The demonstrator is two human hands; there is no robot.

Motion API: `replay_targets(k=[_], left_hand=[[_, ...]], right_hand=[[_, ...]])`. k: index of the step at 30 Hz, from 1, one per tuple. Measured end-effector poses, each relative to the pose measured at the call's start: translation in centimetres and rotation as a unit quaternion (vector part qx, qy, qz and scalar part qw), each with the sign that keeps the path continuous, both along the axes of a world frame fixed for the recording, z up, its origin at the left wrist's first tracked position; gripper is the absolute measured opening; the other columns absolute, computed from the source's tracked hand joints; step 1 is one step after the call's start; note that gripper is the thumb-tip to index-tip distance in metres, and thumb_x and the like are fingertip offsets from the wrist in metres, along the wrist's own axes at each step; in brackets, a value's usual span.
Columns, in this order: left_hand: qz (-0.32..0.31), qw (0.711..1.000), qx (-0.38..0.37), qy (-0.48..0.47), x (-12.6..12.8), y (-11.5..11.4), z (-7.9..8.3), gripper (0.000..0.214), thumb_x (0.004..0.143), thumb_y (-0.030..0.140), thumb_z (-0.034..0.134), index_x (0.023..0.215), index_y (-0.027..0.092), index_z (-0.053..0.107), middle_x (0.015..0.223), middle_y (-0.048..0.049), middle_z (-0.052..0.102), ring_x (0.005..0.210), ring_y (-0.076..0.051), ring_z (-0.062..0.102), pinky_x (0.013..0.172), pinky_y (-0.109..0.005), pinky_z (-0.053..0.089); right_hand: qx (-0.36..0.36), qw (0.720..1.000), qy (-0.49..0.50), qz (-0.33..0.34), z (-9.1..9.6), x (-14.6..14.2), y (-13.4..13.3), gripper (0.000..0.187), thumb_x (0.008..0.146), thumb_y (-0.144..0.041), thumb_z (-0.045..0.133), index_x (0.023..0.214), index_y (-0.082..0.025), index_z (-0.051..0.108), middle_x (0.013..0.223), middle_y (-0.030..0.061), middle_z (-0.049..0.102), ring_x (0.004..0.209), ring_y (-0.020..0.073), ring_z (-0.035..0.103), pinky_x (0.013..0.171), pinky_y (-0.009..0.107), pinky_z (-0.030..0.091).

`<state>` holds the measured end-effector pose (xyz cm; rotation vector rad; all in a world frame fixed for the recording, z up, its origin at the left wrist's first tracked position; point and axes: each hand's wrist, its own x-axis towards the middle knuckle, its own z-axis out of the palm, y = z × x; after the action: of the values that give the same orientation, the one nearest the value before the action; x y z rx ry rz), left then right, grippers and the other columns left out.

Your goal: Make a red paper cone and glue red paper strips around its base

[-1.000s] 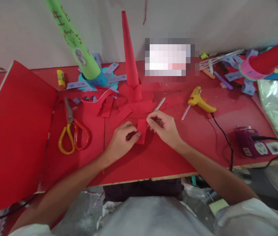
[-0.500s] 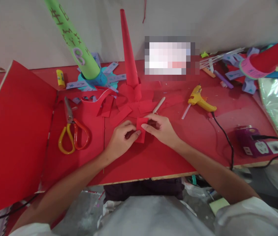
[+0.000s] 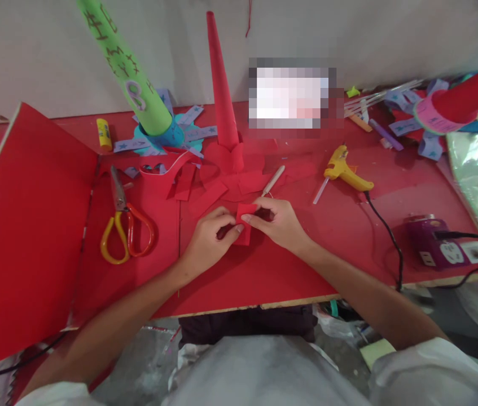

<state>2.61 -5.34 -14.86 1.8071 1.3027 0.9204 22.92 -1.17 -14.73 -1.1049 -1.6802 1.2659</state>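
Observation:
Both hands pinch a small red rectangular strip (image 3: 244,235) above the front middle of the red table. My left hand (image 3: 213,237) has it by the left edge, thumb on top. My right hand (image 3: 279,223) grips its upper right part between thumb and fingers. Just beyond them lie several loose red strips (image 3: 210,198), around the base of a tall red cone (image 3: 223,96) that stands upright. A pale pen-like stick (image 3: 273,180) rests close behind my right hand.
Scissors (image 3: 126,225) with yellow and orange handles lie to the left, near a raised red panel (image 3: 27,225). On the right are a yellow glue gun (image 3: 346,172) and a purple power adapter (image 3: 433,239). A green cone (image 3: 132,79) and a glue stick (image 3: 104,134) stand behind.
The red strip and both hands have barely shifted, with the strip a touch farther right. The grip of each hand stays the same.

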Motion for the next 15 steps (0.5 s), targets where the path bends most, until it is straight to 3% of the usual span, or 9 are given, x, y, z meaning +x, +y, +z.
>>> replay_targets(k=[15], left_hand=[[0.002, 1.000, 0.013, -0.003, 0.11, 0.03, -0.02, 0.023, 0.100, 0.026, 0.065, 0.078, 0.018, 0.063, 0.080, 0.0010, 0.054, 0.071, -0.012, 0.051, 0.067, -0.027, 0.039]], right_hand=[[-0.008, 1.000, 0.012, 0.006, -0.23, -0.05, 0.00, 0.038, 0.091, -0.058, 0.077, 0.080, -0.022, 0.069, 0.078, 0.0021, 0.072, 0.074, 0.0185, 0.062, 0.071, 0.033, 0.048]])
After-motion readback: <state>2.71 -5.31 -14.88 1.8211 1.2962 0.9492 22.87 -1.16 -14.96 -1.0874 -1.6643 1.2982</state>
